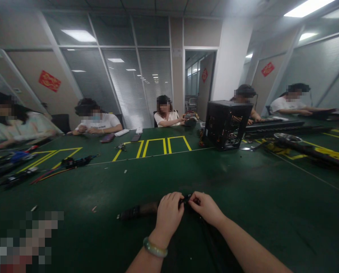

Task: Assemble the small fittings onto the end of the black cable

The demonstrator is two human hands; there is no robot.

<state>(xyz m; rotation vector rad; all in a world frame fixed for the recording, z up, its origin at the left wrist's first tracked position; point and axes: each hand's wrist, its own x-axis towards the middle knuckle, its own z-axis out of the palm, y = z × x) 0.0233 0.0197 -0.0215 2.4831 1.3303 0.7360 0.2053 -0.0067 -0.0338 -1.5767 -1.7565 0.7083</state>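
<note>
My left hand (169, 212), with a bangle on its wrist, is closed over a black sleeved cable (149, 208) lying on the green table. The cable's thick end, with a small pale tip, sticks out to the left. My right hand (206, 207) pinches a dark part at the cable's other end, close to my left fingertips. That pinched part is small and mostly hidden by the fingers. A dark strip, perhaps more cable, runs toward me below my right hand.
A black computer case (227, 124) stands at the back right. Bundles of cables (75, 162) lie on the left, and long black parts (314, 148) on the right. Yellow tape outlines (155, 140) mark the green table (243, 185). Several people sit across it.
</note>
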